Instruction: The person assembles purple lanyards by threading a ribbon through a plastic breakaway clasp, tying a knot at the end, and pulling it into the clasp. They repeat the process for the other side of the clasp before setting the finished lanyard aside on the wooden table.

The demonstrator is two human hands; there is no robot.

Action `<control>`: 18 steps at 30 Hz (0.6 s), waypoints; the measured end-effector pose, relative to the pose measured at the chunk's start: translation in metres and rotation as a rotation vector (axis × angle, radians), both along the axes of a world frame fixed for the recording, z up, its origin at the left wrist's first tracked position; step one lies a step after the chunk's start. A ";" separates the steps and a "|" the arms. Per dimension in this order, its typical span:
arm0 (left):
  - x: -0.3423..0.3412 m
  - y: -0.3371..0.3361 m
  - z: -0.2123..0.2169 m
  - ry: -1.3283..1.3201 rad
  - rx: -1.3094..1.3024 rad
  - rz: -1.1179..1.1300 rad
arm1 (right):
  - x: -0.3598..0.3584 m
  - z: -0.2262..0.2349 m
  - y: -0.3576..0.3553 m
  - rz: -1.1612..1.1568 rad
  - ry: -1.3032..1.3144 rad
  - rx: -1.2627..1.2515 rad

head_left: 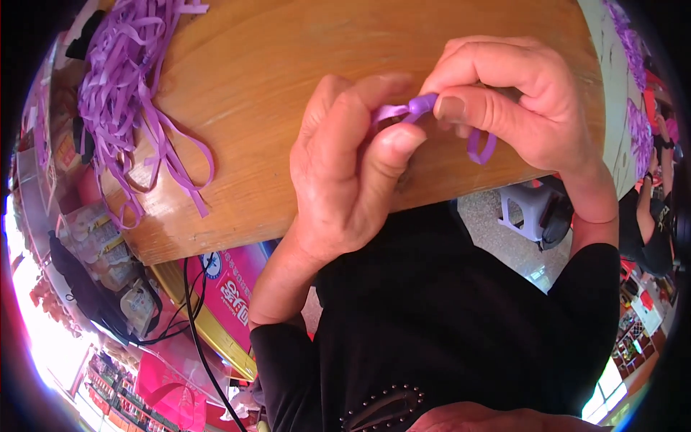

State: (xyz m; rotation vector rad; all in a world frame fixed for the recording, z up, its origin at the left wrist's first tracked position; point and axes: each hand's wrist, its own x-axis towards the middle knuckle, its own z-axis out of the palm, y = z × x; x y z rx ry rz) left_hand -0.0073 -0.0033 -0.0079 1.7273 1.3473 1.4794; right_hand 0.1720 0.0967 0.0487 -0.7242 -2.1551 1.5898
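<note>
Purple ribbon point(417, 108) pinched between left hand point(345, 165) and right hand point(518, 101) fingers, over wooden table point(273, 86).

Bright daylight, overexposed glare lower left, dark fisheye rim, edges bent

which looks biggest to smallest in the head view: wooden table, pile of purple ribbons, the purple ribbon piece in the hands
1. wooden table
2. pile of purple ribbons
3. purple ribbon piece, pinched between the left hand and right hand, partly hidden by fingers
</note>
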 end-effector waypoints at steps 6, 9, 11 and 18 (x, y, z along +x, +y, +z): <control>-0.013 0.011 0.017 0.103 -0.178 0.064 | 0.015 0.008 0.025 -0.129 0.210 -0.199; -0.018 0.020 0.022 0.234 -0.124 0.104 | 0.031 0.016 0.038 -0.198 0.313 -0.184; -0.020 0.027 0.022 0.298 -0.032 0.140 | 0.044 0.023 0.049 -0.247 0.360 -0.118; -0.021 0.068 0.004 0.140 -0.065 0.136 | 0.103 0.043 0.142 -0.459 0.209 0.303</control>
